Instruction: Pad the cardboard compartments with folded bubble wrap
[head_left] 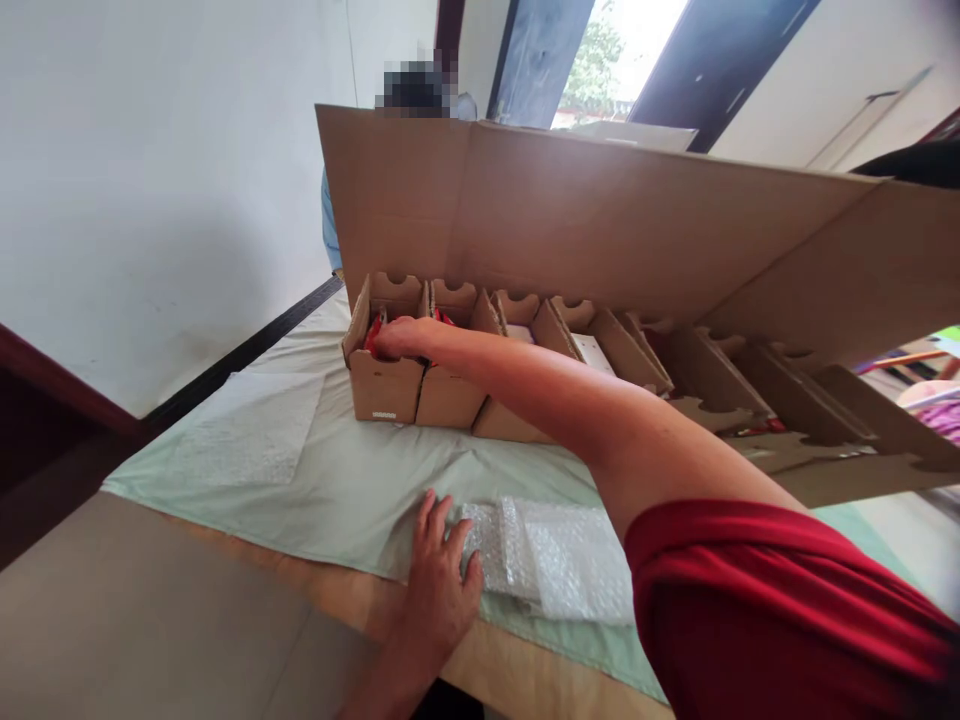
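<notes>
My right hand (399, 337) reaches far across the table into the leftmost cell of a long cardboard box (382, 385) split by dividers. Its fingers are curled on a red item (373, 333) inside that cell. More red shows in the neighbouring cell (444, 318). My left hand (437, 580) rests flat near the table's front edge, fingers spread, on the left end of a folded sheet of bubble wrap (555, 560). The big box lid (600, 220) stands up behind the cells.
A pale green cloth (337, 480) covers the wooden table (517, 680). A second bubble wrap sheet (251, 425) lies at the left. A person sits behind the lid at the far side. Colourful items show at the far right (937, 400).
</notes>
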